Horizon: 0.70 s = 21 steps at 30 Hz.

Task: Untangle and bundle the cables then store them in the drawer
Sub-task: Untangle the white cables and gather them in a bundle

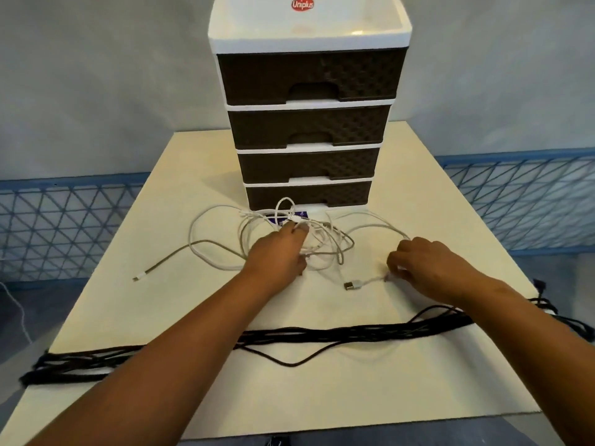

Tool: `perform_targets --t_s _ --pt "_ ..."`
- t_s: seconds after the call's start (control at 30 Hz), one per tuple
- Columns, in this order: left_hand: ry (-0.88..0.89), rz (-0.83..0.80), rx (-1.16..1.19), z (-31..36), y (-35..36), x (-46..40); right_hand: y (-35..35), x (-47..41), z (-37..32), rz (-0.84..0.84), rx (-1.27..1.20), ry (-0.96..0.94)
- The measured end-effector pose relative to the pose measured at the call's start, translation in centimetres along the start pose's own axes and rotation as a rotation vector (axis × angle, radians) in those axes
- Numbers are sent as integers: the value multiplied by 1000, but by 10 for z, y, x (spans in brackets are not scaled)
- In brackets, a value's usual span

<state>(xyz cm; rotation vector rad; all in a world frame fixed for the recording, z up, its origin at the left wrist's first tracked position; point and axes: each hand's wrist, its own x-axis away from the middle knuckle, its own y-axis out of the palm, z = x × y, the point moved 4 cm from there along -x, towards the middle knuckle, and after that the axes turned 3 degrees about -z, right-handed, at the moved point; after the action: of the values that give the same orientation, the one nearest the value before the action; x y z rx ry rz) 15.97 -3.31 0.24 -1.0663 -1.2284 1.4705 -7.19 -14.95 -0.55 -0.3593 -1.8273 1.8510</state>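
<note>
A tangle of white and grey cables point(325, 244) lies on the cream table point(322, 391) in front of a drawer unit point(307, 130) with several dark brown drawers, all shut. My left hand point(278, 255) rests on the tangle, fingers curled into its loops. My right hand point(428, 263) pinches a white cable near its USB plug point(351, 285). A grey cable end point(145, 274) trails off to the left.
A long bundle of black cords point(338, 336) stretches across the table near me, under both forearms, hanging past both side edges. Blue mesh railing point(64, 220) runs behind the table on both sides. A grey wall stands behind.
</note>
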Motion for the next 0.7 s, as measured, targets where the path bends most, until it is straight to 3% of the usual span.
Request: perform_targets --t_s 0.13,0.2,0.33,0.4,0.47,0.6,0.7 --pt "-59 92 242 -31 -23 -19 -28 -5 10 140 -271 143" --pt "-21 20 253 -48 -32 -27 -52 -5 16 241 -502 253" --pt "119 -550 228 -58 -53 -23 -105 -8 20 394 -881 355" --pt "164 -721 331 -55 -81 -16 -138 -9 17 471 -961 314" --pt "176 -641 389 -51 -115 -17 -174 -8 10 552 -1033 238" --pt "190 -177 477 -23 -175 -36 -255 -7 -13 626 -1125 52" --pt "352 -95 596 27 -186 -49 -313 -7 -38 671 -1085 -125"
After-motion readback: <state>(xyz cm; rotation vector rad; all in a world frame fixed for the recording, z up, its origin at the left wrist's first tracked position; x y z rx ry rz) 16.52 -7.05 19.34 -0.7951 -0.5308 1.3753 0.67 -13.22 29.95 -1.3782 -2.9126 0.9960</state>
